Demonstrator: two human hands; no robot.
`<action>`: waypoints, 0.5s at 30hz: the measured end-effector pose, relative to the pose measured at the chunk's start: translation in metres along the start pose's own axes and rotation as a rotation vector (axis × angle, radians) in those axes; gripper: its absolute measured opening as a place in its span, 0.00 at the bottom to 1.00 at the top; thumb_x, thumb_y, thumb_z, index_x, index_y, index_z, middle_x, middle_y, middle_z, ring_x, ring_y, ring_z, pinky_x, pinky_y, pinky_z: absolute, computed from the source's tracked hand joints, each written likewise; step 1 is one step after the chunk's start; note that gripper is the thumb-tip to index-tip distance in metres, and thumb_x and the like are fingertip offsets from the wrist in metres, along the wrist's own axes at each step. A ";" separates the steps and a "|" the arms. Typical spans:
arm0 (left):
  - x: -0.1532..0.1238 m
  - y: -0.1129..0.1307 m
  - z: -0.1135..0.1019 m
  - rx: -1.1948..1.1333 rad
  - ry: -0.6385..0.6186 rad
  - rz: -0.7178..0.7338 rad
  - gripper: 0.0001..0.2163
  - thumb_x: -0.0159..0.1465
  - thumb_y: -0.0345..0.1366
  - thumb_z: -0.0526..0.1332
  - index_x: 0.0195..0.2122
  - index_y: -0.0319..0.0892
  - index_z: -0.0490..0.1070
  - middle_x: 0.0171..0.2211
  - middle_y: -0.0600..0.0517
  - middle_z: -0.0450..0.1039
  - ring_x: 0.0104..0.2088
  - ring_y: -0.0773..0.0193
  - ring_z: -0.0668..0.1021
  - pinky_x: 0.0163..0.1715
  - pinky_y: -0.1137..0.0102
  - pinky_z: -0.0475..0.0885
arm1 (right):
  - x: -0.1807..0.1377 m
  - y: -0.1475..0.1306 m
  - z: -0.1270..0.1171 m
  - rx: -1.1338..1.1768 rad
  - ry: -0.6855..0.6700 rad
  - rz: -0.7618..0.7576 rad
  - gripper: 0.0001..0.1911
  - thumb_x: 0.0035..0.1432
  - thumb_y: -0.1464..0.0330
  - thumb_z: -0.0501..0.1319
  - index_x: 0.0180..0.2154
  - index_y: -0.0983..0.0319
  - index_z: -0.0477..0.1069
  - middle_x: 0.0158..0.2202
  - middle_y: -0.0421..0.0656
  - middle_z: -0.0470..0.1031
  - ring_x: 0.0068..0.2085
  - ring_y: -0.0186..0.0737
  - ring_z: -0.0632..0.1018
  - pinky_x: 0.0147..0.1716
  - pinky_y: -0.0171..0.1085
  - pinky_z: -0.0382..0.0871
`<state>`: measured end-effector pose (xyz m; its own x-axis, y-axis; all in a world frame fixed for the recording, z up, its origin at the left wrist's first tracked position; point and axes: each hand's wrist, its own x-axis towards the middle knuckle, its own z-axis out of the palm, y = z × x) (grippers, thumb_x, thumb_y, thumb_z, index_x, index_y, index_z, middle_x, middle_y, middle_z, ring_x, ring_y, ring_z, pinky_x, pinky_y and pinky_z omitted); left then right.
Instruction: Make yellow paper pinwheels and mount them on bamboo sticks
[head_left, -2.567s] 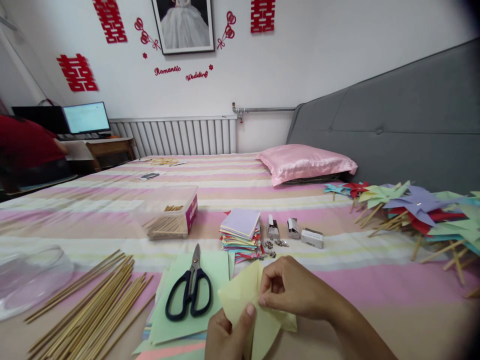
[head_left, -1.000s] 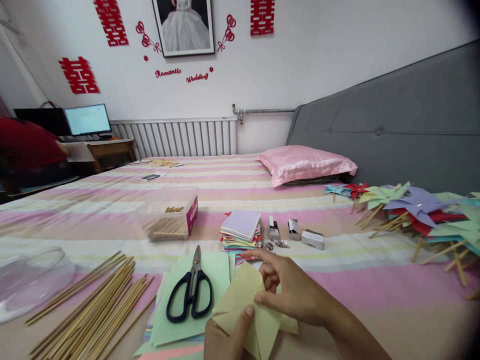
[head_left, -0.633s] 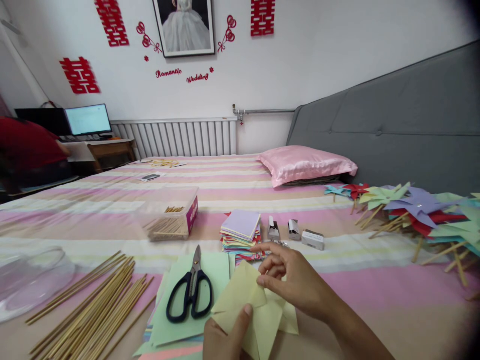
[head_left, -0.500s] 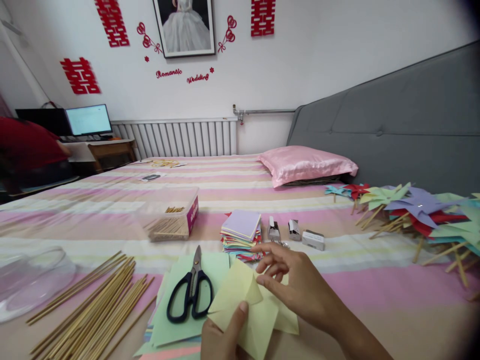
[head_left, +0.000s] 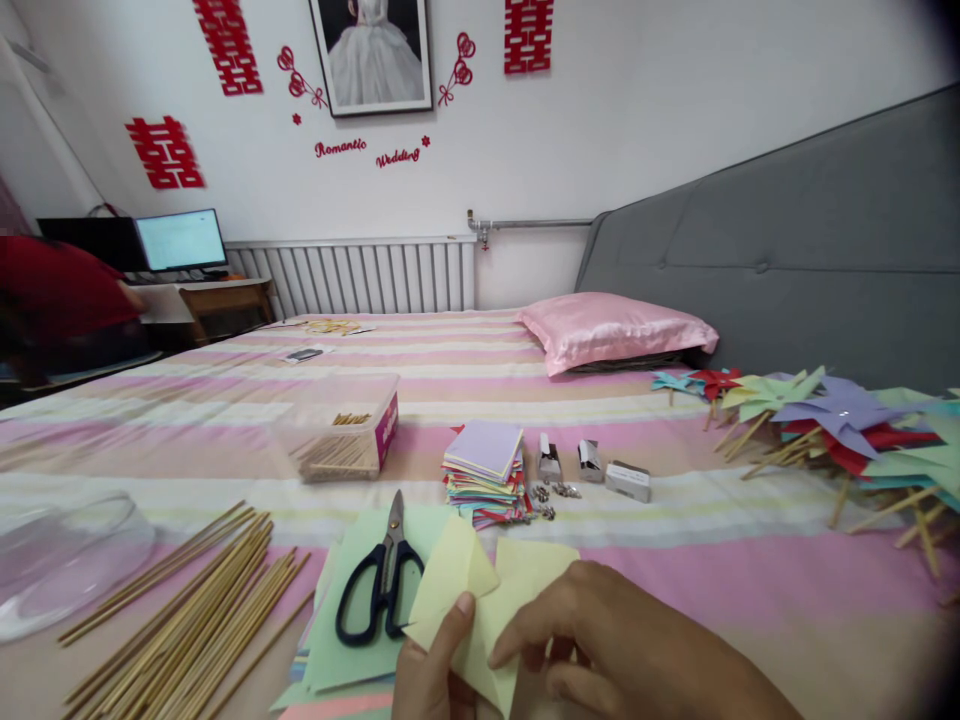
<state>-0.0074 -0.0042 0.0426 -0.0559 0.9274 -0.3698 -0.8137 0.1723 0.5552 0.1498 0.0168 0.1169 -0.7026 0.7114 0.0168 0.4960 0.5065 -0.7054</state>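
Note:
A pale yellow sheet of paper (head_left: 529, 575), cut in from its corners, is held low in front of me. My left hand (head_left: 433, 665) grips its left side, thumb on top beside a folded-over flap. At the sheet's lower right, my right hand (head_left: 619, 640) has its fingers curled in on the paper; part of the sheet is hidden behind them. Dark-handled scissors (head_left: 382, 590) lie just left of the sheet, on a pile of green paper (head_left: 352, 665).
Thin wooden sticks (head_left: 180, 620) lie at the left, near a clear plastic lid (head_left: 90, 560). Beyond are a stick box (head_left: 345, 435), stacked coloured squares (head_left: 484, 465), small metal fasteners (head_left: 555, 492) and little boxes (head_left: 628, 481). Finished pinwheels (head_left: 840, 410) lie right. A person in red (head_left: 60, 300) sits far left.
My right hand has moved down and toward me, from the upper flap to the sheet's lower right. The left hand keeps its grip, and the metal fasteners now show.

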 end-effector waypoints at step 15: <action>-0.001 0.001 0.003 0.007 0.062 0.031 0.27 0.50 0.30 0.67 0.52 0.35 0.67 0.33 0.44 0.81 0.40 0.48 0.79 0.39 0.62 0.74 | 0.017 0.008 0.009 0.164 0.089 -0.032 0.14 0.45 0.78 0.62 0.32 0.57 0.80 0.25 0.36 0.80 0.26 0.31 0.76 0.27 0.26 0.64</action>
<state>-0.0064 -0.0043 0.0456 -0.1168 0.9099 -0.3981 -0.8072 0.1466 0.5717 0.1371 0.0287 0.1051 -0.6650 0.7403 0.0984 0.3792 0.4483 -0.8095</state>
